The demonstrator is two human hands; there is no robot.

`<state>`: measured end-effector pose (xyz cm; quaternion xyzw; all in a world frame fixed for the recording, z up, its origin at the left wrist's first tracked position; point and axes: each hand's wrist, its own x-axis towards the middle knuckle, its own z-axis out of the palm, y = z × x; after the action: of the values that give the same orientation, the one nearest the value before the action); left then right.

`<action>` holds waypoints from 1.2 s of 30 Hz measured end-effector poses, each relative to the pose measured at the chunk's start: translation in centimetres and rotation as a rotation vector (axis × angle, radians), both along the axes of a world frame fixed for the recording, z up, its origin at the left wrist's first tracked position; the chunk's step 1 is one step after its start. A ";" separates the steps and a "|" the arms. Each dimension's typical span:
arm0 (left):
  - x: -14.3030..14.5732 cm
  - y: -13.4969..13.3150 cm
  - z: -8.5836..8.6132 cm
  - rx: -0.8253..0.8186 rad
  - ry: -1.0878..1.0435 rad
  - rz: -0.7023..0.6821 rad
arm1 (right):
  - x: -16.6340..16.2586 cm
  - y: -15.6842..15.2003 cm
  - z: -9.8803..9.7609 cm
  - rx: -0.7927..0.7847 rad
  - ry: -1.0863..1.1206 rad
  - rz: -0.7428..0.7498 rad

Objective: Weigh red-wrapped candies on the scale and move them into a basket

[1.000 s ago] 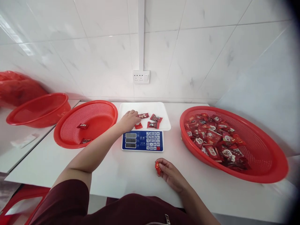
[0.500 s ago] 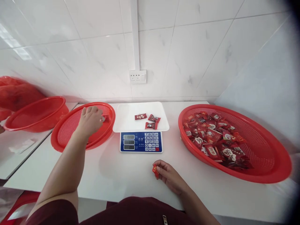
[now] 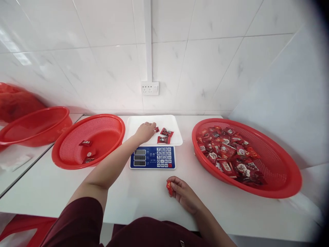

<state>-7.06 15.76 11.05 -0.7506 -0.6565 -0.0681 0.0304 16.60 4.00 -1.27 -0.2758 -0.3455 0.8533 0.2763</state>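
Observation:
My left hand [image 3: 145,132] reaches over the white weighing pan [image 3: 133,120], fingers closed around a small wrapped candy [image 3: 156,129] that is mostly hidden by them. Two more dark red wrapped candies, an upper one [image 3: 167,132] and a lower one [image 3: 163,140], lie beside it on the pan. The blue keypad of the scale [image 3: 153,157] faces me below. Over the table in front of the scale, my right hand [image 3: 183,192] pinches a bright red wrapped candy [image 3: 169,188] between thumb and fingers.
At the right stands a big red basket [image 3: 288,178] heaped with wrapped candies [image 3: 228,151]. Left of the scale, a red perforated basket [image 3: 108,132] holds a few candies [image 3: 86,143]. Farther left are another red basin [image 3: 38,127] and a red plastic bag [image 3: 17,103]. A tiled wall closes off the back.
My left hand has moved right, from the left basket to the candy on the pan. Candies now show in that basket. My right hand keeps its candy in nearly the same place.

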 end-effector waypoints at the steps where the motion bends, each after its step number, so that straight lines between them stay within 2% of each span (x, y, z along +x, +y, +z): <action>1: 0.1 0.2 -0.1 0.002 0.005 0.005 | 0.0 0.0 0.0 0.001 0.003 -0.004; 6: 0.0 0.0 0.0 0.000 0.009 0.034 | -0.1 0.0 0.2 0.005 -0.004 0.008; 9: -0.4 -1.2 0.5 0.014 -0.002 0.073 | -0.1 0.0 0.3 0.016 -0.022 0.025; 11: -1.4 -3.0 1.4 0.067 -0.042 0.149 | 0.0 0.0 0.4 0.027 -0.033 0.038; 15: -5.4 -7.7 3.5 0.276 -0.127 0.409 | 0.0 0.0 0.6 0.047 -0.062 0.052; 17: -7.3 -9.6 4.0 0.333 -0.140 0.466 | -0.1 0.0 0.8 0.062 -0.078 0.057; 19: -7.8 -10.4 3.6 0.329 -0.173 0.404 | -0.2 0.0 0.9 0.081 -0.093 0.072; 21: -6.6 -10.1 2.4 0.264 -0.219 0.254 | -0.3 -0.1 1.0 0.095 -0.106 0.084; 24: -2.5 -8.0 0.2 0.154 -0.256 0.042 | -0.3 -0.2 1.0 0.092 -0.104 0.067; 27: 1.5 -5.2 -0.9 0.117 -0.213 -0.122 | -0.2 -0.3 0.9 0.086 -0.082 0.026; 31: 3.7 -2.6 -0.7 0.031 -0.127 -0.179 | -0.1 -0.4 1.1 0.087 -0.074 -0.012; 36: 3.1 -2.2 -0.7 0.016 -0.102 -0.177 | -0.1 -0.4 1.3 0.093 -0.072 -0.018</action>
<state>-3.97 13.61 10.36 -0.8011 -0.5876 -0.1138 -0.0034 16.50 3.57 0.00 -0.2963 -0.3920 0.8235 0.2836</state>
